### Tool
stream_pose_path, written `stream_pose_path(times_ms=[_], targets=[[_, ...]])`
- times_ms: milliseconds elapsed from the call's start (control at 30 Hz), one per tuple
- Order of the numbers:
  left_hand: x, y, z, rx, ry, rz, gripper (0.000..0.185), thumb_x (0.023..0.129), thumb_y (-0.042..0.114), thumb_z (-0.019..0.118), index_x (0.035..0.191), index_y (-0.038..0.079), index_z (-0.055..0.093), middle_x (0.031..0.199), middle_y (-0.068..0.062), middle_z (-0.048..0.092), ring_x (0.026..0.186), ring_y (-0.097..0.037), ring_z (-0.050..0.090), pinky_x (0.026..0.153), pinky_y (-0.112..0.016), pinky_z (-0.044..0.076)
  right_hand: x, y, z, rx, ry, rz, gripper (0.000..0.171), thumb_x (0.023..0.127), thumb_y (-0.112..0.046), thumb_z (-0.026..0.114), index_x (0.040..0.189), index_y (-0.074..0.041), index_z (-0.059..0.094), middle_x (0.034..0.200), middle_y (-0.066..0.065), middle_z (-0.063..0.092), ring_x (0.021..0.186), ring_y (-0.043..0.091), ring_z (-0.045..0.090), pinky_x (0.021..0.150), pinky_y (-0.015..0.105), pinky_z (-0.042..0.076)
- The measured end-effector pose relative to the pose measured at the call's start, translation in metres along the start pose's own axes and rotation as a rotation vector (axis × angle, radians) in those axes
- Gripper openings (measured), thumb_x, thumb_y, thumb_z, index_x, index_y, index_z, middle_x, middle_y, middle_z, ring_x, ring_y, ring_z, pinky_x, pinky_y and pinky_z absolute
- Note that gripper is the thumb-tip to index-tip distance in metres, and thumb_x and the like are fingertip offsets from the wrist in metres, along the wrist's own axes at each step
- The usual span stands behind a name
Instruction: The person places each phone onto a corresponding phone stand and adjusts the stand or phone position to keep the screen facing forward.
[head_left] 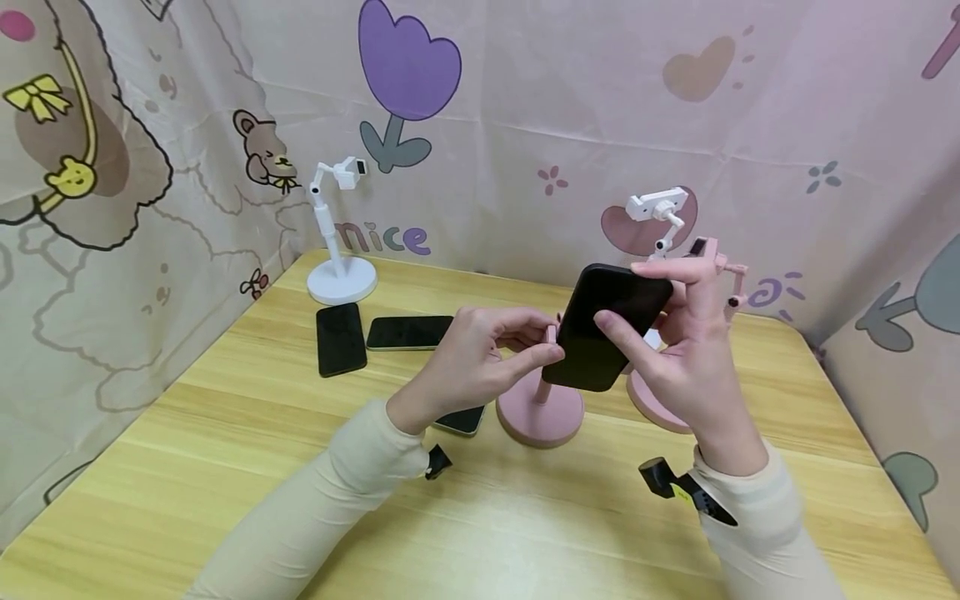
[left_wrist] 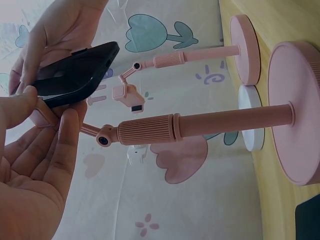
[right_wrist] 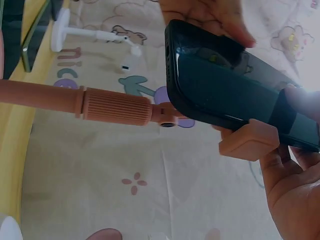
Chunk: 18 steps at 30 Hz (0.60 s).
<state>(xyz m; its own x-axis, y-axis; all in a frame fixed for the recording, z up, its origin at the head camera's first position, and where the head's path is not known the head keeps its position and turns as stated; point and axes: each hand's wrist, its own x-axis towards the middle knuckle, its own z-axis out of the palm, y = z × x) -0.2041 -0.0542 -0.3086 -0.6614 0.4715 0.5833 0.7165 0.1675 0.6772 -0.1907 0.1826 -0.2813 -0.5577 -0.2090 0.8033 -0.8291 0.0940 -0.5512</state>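
Purple tulip (head_left: 411,67) on patterned cloth (head_left: 525,75)

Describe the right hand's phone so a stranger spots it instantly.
On the wooden table, a pink stand rises near the middle. At its top, the right hand grips a black phone. Unlike the three phones lying flat nearby, this one is raised.

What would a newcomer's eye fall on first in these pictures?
Probably the dark phone, tilted near the middle of the head view: the right hand holds it, while the left hand pinches the clamp of a pink stand. Next, perhaps, the big purple tulip high on the backdrop, left of centre. Then the white stand, at the far left of the table.
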Motion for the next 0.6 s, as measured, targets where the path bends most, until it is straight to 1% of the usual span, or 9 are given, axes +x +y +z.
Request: stream_pose_path(times_ms=[100, 200, 367, 600], targets=[[0.0015, -0.0002, 0.0013, -0.009, 0.001, -0.006, 0.017, 0.097, 0.011, 0.081, 0.112, 0.004, 0.079, 0.095, -0.004, 0.082, 0.086, -0.004, 0.077, 0.076, -0.026, 0.066, -0.0038, 0.0017, -0.0016, -0.032, -0.016, 0.004, 0.058, 0.096, -0.002, 0.079, 0.135, 0.015, 0.040, 0.111, 0.001, 0.069, 0.094, 0.010, 0.075, 0.081, 0.016, 0.062], [0.0010, 0.0001, 0.0010, -0.008, 0.003, -0.009, 0.017, 0.097, 0.011, 0.081, 0.112, 0.004, 0.079, 0.095, -0.004, 0.083, 0.086, -0.004, 0.077, 0.076, -0.026, 0.066, -0.0054, 0.0025, -0.0008, -0.042, -0.026, -0.001, 0.056, 0.094, 0.005, 0.078, 0.134, 0.016, 0.041, 0.110, -0.001, 0.068, 0.094, 0.009, 0.074, 0.081, 0.016, 0.061], [0.0005, 0.0000, 0.0006, -0.006, 0.003, -0.007, 0.018, 0.097, 0.011, 0.081, 0.113, 0.003, 0.079, 0.095, -0.005, 0.083, 0.086, -0.004, 0.078, 0.076, -0.026, 0.066, -0.0065, 0.0042, -0.0003, -0.054, -0.031, -0.015, 0.055, 0.094, 0.005, 0.078, 0.133, 0.016, 0.041, 0.111, -0.001, 0.066, 0.094, 0.008, 0.074, 0.082, 0.017, 0.062], [0.0005, 0.0001, 0.0008, -0.018, -0.001, -0.016, 0.018, 0.097, 0.011, 0.080, 0.114, 0.003, 0.079, 0.097, -0.006, 0.083, 0.086, -0.005, 0.078, 0.077, -0.026, 0.067, -0.0090, 0.0055, -0.0011, -0.089, -0.036, -0.011, 0.054, 0.093, 0.005, 0.079, 0.132, 0.015, 0.043, 0.110, -0.003, 0.068, 0.093, 0.007, 0.074, 0.083, 0.016, 0.061]])
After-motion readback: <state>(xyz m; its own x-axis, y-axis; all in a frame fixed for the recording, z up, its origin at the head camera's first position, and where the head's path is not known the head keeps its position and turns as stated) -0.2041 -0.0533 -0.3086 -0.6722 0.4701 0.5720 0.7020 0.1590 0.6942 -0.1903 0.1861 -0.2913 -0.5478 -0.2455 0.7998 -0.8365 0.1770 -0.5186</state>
